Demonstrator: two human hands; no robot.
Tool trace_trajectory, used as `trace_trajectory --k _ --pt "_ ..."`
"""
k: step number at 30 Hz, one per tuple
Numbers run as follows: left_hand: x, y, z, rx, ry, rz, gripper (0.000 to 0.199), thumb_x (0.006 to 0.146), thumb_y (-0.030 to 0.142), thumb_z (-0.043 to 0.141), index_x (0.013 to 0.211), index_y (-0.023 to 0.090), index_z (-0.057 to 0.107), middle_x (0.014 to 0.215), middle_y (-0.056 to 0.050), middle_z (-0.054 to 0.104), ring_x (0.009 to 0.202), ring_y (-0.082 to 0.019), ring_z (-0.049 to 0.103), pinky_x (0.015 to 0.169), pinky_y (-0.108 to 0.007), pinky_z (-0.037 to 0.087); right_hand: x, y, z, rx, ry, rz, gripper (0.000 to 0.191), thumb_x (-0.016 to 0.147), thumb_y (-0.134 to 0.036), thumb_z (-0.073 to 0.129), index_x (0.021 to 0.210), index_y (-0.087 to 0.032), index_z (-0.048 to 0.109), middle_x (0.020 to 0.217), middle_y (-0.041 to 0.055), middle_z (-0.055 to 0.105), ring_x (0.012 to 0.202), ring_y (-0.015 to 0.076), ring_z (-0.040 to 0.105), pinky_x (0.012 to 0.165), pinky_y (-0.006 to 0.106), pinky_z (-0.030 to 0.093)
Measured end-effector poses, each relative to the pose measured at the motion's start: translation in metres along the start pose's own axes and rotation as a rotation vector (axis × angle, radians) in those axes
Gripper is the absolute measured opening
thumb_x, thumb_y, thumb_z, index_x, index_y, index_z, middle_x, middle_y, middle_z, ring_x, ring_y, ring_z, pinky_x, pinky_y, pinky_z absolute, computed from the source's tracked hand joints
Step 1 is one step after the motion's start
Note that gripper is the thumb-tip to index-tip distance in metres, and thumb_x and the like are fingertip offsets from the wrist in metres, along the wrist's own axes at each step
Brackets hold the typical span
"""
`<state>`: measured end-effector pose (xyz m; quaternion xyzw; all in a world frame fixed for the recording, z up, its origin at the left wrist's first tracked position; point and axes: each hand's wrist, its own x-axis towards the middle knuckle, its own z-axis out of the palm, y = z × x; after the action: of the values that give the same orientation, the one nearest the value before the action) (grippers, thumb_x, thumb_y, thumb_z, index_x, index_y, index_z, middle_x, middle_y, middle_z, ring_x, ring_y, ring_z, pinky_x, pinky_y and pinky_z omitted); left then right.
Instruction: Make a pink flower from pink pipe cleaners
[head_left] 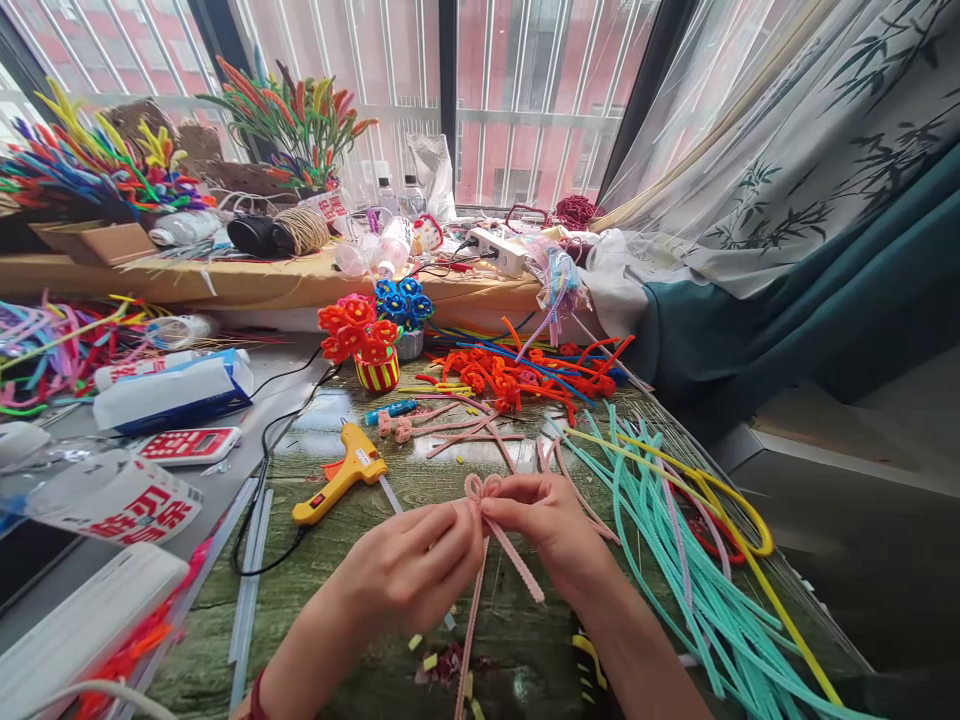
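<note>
Pinching a pink pipe cleaner (504, 545), both hands (424, 560) (559, 525) hold loops (481, 489) forward, one tail (519, 568) slanting near-right.

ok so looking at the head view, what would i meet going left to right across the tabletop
Calculator, clear glue sticks, yellow glue gun, left hand, pink looped pipe cleaner, right hand, turquoise pipe cleaners.
</note>
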<state>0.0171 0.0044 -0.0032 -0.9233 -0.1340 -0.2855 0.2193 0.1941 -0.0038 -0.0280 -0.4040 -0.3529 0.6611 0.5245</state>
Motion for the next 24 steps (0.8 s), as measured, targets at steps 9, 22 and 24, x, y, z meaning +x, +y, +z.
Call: trace_trajectory --k 9,22,24 --pt "0.007 -0.009 0.003 -0.866 -0.026 -1.035 0.025 0.091 0.031 0.05 0.08 0.015 0.066 0.074 -0.003 0.065 0.065 -0.014 0.058 0.058 -0.023 0.046 0.0 -0.001 0.006 -0.052 0.08 -0.242 0.011 0.066 -0.027 0.082 0.073 -0.02 0.077 0.077 0.0029 0.076 0.076 0.0191 0.07 0.073 0.029 0.056" --pt "0.009 0.01 0.014 -1.268 0.141 -1.399 0.026 0.075 0.037 0.073 0.08 0.012 0.07 0.065 -0.001 0.064 0.055 -0.01 0.049 0.048 -0.019 0.036 -0.001 0.003 0.01 -0.206 0.112 -0.302 0.012 0.068 -0.029 0.081 0.074 -0.019 0.077 0.078 0.0052 0.077 0.076 0.0232 0.072 0.073 0.032 0.057" --pt "0.007 0.01 0.015 -1.087 0.14 -1.263 0.02 0.08 0.032 0.069 0.08 0.013 0.069 0.065 -0.001 0.062 0.055 -0.01 0.049 0.048 -0.019 0.037 0.0 0.003 0.009 -0.204 0.109 -0.279 0.012 0.067 -0.029 0.081 0.073 -0.019 0.078 0.076 0.0053 0.077 0.075 0.0229 0.071 0.071 0.032 0.057"
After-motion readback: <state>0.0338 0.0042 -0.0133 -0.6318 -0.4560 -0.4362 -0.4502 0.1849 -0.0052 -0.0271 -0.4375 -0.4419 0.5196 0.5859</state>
